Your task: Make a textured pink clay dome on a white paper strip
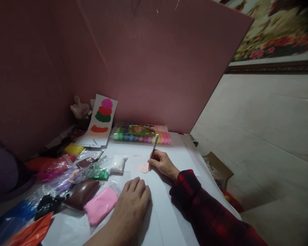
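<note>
My right hand pinches a slim striped pencil, held nearly upright. Its lower end meets the right side of a small peach-coloured patch on the white paper; the tip itself is too small to make out. Lying palm down on the sheet, my left hand has its fingers stretched out and holds nothing. A faint line runs down the paper to its right. Close to that hand's left side sits a bag of pink modelling clay.
Bags of brown, white, green and orange clay crowd the left side. At the back are a long pack of colourful pieces and a leaning card with coloured patches. A cardboard box stands beyond the right edge.
</note>
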Demonstrator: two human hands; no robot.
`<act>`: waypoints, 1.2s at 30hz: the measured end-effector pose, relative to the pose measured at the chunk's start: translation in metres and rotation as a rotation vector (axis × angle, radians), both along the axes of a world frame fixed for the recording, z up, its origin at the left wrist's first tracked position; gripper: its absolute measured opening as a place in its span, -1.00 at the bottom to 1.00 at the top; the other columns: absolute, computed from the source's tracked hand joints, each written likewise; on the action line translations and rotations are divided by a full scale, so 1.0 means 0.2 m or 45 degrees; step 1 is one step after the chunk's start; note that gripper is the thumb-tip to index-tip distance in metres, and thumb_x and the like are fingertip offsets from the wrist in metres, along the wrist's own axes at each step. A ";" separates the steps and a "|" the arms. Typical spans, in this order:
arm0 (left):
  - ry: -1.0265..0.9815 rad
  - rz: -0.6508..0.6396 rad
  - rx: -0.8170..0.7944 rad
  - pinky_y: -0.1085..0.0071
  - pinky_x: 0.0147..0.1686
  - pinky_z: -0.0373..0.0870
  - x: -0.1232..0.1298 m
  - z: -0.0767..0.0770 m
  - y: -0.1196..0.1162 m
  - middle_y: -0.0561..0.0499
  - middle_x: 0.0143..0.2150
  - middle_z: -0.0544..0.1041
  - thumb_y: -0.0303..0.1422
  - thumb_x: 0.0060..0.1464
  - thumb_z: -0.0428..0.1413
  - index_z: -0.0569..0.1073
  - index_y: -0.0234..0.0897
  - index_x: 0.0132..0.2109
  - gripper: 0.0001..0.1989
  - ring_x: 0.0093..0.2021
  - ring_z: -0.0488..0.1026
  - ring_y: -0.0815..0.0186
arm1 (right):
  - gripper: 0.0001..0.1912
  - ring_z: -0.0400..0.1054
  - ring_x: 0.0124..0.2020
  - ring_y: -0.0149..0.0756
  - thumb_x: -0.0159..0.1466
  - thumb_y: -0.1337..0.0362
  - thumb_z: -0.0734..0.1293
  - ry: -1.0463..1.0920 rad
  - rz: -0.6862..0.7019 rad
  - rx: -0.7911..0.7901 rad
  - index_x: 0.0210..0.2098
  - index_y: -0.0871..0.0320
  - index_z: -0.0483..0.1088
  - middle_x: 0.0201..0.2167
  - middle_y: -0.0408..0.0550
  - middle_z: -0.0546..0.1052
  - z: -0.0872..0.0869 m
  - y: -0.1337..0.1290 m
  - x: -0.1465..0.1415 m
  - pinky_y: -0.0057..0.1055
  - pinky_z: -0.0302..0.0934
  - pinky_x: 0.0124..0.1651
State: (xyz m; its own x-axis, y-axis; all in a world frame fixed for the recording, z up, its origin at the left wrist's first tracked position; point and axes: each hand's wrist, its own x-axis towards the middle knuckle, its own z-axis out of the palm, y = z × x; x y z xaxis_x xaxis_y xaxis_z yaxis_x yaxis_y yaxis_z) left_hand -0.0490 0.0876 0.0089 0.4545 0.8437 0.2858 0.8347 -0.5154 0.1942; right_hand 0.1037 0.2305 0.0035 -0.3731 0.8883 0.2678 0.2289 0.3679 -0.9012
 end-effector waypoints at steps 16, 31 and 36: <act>0.126 0.007 -0.048 0.09 -0.02 0.27 0.00 0.01 0.00 -0.18 -0.10 0.44 -0.57 0.11 -0.07 0.43 -0.36 -0.08 -0.73 -0.02 0.29 0.07 | -0.91 0.18 -0.54 -0.43 0.08 0.32 0.32 -0.045 -0.086 0.139 -0.53 0.17 0.32 -0.60 -0.23 0.33 -0.01 0.06 -0.03 -0.44 0.08 -0.43; 0.040 0.010 0.015 0.12 -0.03 0.25 0.00 0.00 0.00 -0.14 -0.11 0.42 -0.57 0.10 -0.05 0.41 -0.30 -0.10 -0.74 -0.02 0.29 0.11 | -0.91 0.21 -0.50 -0.41 0.06 0.34 0.32 0.082 -0.060 0.108 -0.54 0.17 0.32 -0.58 -0.21 0.35 0.00 0.11 -0.09 -0.43 0.13 -0.39; -0.013 -0.002 0.059 0.15 -0.06 0.27 0.00 -0.01 0.00 -0.12 -0.13 0.42 -0.57 0.09 -0.04 0.42 -0.29 -0.11 -0.75 -0.05 0.30 0.12 | -0.88 0.22 -0.53 -0.43 0.06 0.28 0.34 0.164 0.000 0.012 -0.50 0.17 0.31 -0.57 -0.22 0.35 0.00 0.09 -0.07 -0.46 0.17 -0.43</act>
